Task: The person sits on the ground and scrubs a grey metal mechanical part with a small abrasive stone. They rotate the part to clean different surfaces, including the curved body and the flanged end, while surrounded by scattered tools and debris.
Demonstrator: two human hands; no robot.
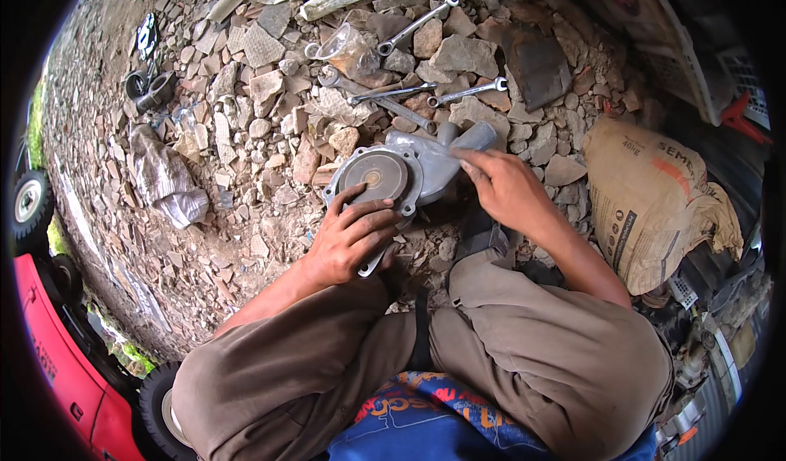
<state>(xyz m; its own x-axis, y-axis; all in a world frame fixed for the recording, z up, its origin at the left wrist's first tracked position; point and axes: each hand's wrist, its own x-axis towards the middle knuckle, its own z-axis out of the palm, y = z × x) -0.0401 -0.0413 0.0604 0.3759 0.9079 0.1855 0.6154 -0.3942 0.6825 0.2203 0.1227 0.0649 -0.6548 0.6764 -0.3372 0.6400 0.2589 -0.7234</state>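
A grey metal pump housing with a round flat disc and a bolt-holed flange lies on the rubble in front of my knees. My left hand is curled over its near left edge, with the index fingertip on the disc and the thumb hidden. Below that hand pokes out a pale metal end; whether it belongs to the pump I cannot tell. At the right, my right hand closes its fingers on the pump's pipe stub. Just beyond the pump lies a long wrench.
Combination wrenches and a clear plastic cup rest on broken stone. A cement sack stands at right. Leftward are a crumpled grey cloth, a black ring-shaped part and a red vehicle.
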